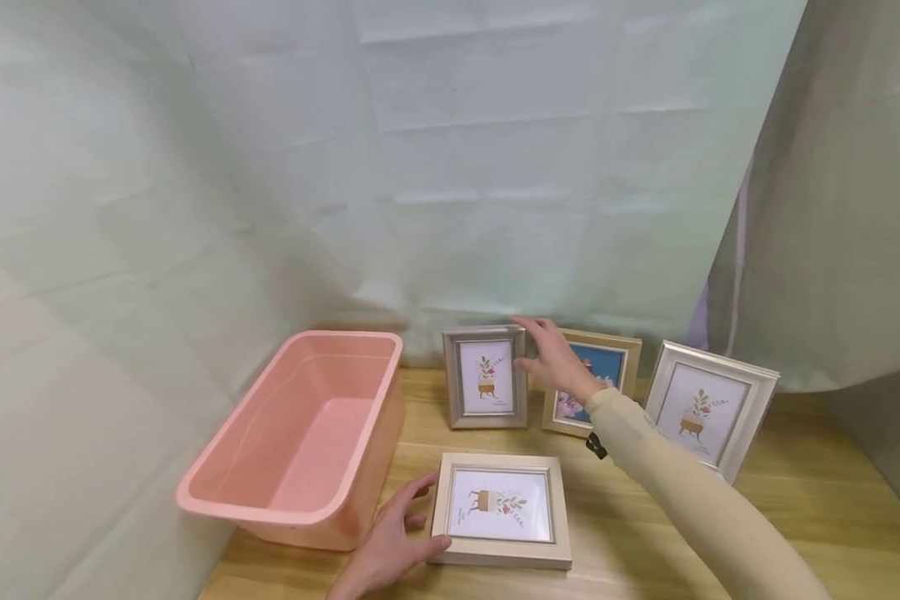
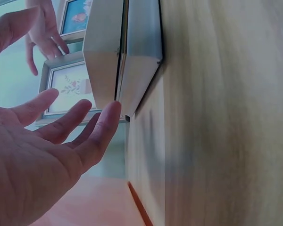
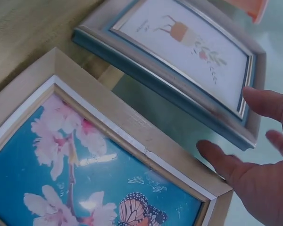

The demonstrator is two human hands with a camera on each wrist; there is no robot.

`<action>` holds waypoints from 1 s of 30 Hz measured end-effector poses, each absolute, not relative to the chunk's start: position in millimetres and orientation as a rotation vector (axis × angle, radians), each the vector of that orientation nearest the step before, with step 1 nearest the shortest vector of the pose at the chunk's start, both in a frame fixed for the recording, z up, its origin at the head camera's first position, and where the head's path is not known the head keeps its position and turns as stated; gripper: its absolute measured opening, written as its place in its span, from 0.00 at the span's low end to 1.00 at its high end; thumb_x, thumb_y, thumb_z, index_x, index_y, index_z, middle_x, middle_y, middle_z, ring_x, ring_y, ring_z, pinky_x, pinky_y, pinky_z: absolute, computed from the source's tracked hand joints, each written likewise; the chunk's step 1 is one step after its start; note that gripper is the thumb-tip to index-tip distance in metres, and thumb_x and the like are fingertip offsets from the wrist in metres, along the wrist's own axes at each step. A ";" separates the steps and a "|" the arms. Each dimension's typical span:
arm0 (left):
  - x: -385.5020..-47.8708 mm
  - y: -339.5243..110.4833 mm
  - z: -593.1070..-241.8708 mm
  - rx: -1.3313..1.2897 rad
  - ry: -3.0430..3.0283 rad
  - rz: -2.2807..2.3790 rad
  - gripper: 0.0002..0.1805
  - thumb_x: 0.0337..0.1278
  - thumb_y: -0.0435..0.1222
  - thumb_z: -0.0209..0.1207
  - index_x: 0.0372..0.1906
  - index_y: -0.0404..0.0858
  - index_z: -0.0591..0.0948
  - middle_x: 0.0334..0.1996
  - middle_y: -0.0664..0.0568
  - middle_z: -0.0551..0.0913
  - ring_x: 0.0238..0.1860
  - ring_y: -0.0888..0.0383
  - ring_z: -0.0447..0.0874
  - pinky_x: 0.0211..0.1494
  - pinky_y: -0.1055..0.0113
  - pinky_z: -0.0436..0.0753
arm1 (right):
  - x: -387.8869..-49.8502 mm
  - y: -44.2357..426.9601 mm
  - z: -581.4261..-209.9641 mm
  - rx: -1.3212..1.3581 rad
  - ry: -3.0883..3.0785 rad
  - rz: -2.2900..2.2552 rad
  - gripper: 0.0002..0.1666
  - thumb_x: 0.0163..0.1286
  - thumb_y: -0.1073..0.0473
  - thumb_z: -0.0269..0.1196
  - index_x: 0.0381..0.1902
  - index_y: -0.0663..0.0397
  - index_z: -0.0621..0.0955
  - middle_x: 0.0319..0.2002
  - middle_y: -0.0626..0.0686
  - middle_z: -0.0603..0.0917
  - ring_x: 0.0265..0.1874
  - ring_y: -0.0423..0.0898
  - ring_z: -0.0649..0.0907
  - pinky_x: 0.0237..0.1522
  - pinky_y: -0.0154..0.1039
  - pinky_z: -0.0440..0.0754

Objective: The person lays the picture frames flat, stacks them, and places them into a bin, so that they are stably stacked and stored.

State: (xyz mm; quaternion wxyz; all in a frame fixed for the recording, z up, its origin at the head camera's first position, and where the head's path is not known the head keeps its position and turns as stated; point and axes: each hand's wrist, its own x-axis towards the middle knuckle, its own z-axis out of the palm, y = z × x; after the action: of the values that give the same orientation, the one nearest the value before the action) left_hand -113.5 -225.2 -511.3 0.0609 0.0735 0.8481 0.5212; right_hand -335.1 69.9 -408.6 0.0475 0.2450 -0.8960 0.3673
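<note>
A cream picture frame lies flat on the table, its plant print facing up. Beside its left edge is my left hand, fingers spread and slightly bent; in the left wrist view a fingertip overlaps the frame's side, contact unclear. Behind, a grey-silver picture frame stands upright with a similar print. My right hand reaches to its upper right corner, fingers extended. In the right wrist view the thumb is at that frame's front border; whether it touches is uncertain.
A gold frame with a blossom-and-butterfly picture stands partly behind my right forearm. Farther right leans a silver-white frame. A pink plastic tub stands on the left of the wooden table, and pale cloth hangs behind.
</note>
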 end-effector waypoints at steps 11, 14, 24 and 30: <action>-119.9 -220.3 -506.0 0.215 2.665 1.544 0.47 0.53 0.40 0.80 0.78 0.42 0.73 0.77 0.32 0.73 0.60 0.38 0.87 0.58 0.43 0.90 | -356.1 72.6 -410.5 0.854 -2.751 1.114 0.40 0.78 0.69 0.65 0.84 0.51 0.68 0.75 0.67 0.74 0.70 0.66 0.77 0.69 0.68 0.79; -120.9 -219.5 -503.9 0.203 2.689 1.504 0.47 0.52 0.41 0.80 0.78 0.43 0.73 0.78 0.33 0.72 0.61 0.36 0.86 0.55 0.42 0.90 | -358.5 71.8 -412.8 0.882 -2.714 1.107 0.38 0.77 0.71 0.63 0.82 0.53 0.71 0.73 0.67 0.77 0.65 0.65 0.80 0.65 0.65 0.82; -129.6 -217.6 -501.3 0.244 2.728 1.515 0.44 0.53 0.41 0.80 0.77 0.46 0.76 0.76 0.36 0.75 0.59 0.39 0.89 0.53 0.47 0.92 | -358.8 72.5 -419.7 0.860 -2.637 1.341 0.33 0.78 0.73 0.61 0.78 0.56 0.77 0.68 0.69 0.81 0.27 0.56 0.84 0.26 0.35 0.76; -132.6 -217.8 -500.8 0.264 2.732 1.509 0.43 0.55 0.41 0.79 0.77 0.43 0.75 0.75 0.35 0.76 0.57 0.40 0.89 0.53 0.47 0.93 | -345.8 73.2 -424.7 0.775 -2.597 1.357 0.32 0.77 0.71 0.64 0.76 0.52 0.79 0.66 0.68 0.83 0.43 0.57 0.89 0.31 0.37 0.80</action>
State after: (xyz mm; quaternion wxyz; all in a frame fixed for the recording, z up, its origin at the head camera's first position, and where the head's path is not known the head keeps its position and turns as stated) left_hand -132.6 -217.8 -500.8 0.0047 0.0841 0.8722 0.4819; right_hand -345.8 73.2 -424.7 0.0552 0.2551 -0.8556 0.4471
